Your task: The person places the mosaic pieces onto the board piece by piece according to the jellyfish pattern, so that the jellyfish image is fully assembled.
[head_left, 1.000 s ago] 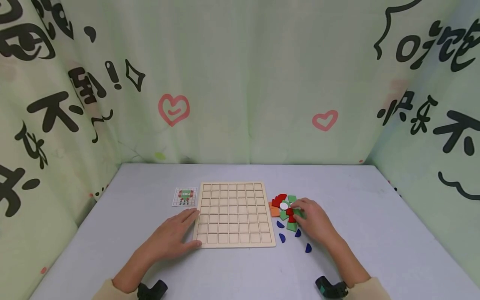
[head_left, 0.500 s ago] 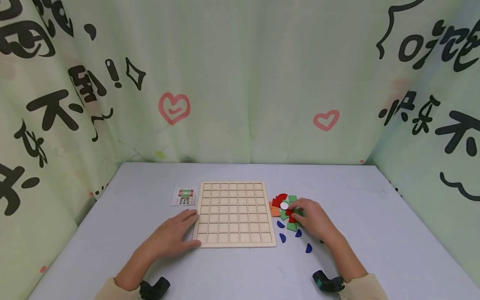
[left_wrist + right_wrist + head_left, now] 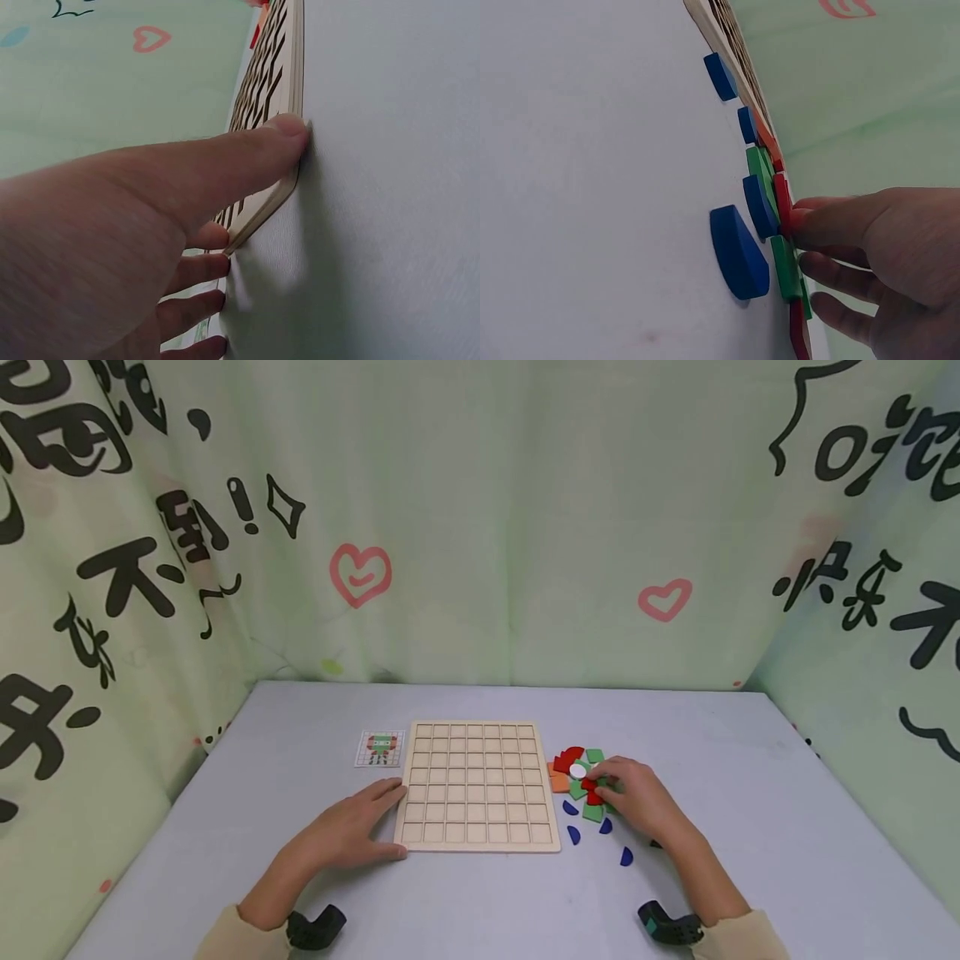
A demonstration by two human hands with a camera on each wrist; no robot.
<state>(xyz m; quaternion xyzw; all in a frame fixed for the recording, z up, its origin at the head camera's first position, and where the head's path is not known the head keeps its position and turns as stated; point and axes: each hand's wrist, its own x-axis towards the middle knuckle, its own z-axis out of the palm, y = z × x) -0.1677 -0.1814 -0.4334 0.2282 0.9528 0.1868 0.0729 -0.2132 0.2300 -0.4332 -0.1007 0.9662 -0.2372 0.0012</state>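
Observation:
A square wooden grid board (image 3: 476, 787) lies flat on the table, its cells bare. My left hand (image 3: 352, 828) rests at its near left corner, thumb against the front edge and fingertips along the left side. To the board's right is a loose pile of flat tiles. Over it my right hand (image 3: 637, 793) reaches, thumb and index finger pinching at a small red tile (image 3: 588, 783). Green tiles (image 3: 592, 812) and a white round tile (image 3: 577, 771) lie right around those fingers. In the right wrist view the thumb tip meets a red tile's side; the index fingertip is partly hidden.
A small picture card (image 3: 379, 749) with a gridded figure lies left of the board. Several blue half-round tiles (image 3: 626, 857) are scattered in front of the pile. Orange tiles (image 3: 558, 782) sit by the board's right edge. A printed curtain (image 3: 510, 527) surrounds the table.
My right hand's fingertips have shifted slightly left over the pile, closer to the red tiles. The left hand stays at the board. The head view has turned slightly, shifting the scene right.

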